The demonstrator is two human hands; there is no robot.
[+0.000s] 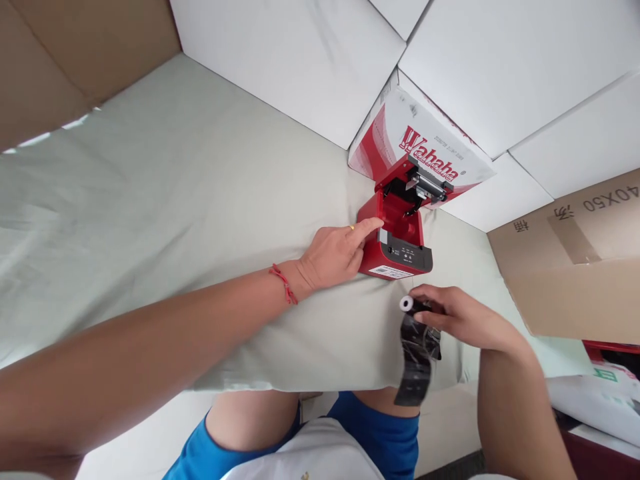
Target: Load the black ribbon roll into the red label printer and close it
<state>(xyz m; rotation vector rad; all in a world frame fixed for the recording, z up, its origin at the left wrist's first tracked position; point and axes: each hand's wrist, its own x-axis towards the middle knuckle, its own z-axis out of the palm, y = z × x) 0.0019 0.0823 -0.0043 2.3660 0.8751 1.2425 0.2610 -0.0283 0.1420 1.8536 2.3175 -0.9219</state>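
Observation:
A red label printer (pixel 406 272) sits on the cloth-covered surface, its lid raised and its inside showing. My left hand (pixel 336 257) grips the printer's left side, with the index finger over the rim and the other fingers bent against the wall. In front of the printer, my right hand (pixel 453 313) is closed around a roll of black labels (pixel 416 360) with a white core. A long loose strip hangs from the roll past the surface's front edge. The palm side of my right hand is mostly hidden.
Behind the printer leans a white and red Wahaha box (pixel 385 133). White boxes (pixel 300 60) wall the back. A brown carton (pixel 575 267) stands at the right, and brown cardboard (pixel 85 60) at the far left. The pale green cloth (pixel 125 220) has wrinkles.

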